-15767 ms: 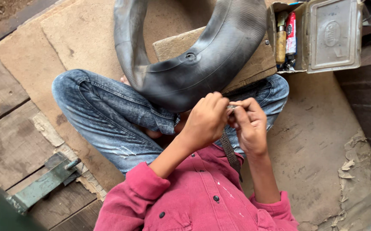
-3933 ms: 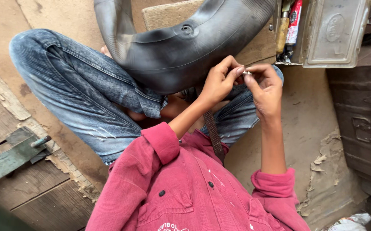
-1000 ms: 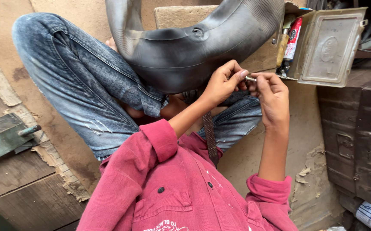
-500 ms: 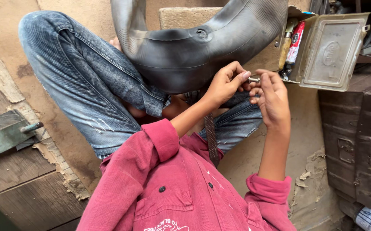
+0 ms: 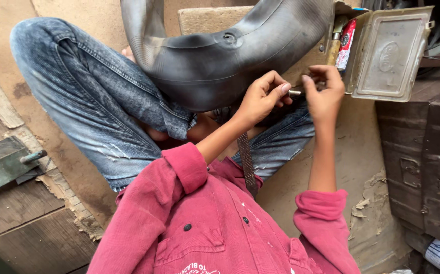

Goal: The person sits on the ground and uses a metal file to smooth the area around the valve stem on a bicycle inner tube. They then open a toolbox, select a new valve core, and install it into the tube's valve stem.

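Two hands — left hand (image 5: 261, 97) and right hand (image 5: 324, 90) — pinch one small metal piece (image 5: 295, 93); one inner tube (image 5: 220, 56) behind.

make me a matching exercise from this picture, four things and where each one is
Things:
1. black inner tube
2. small metal piece
3. metal box lid
4. green metal bracket

Places:
a. on the wooden boards, far left
b. across the lap
c. swung open, upper right
d. pinched between left hand and right hand

Pairs: 1-b, 2-d, 3-c, 4-a
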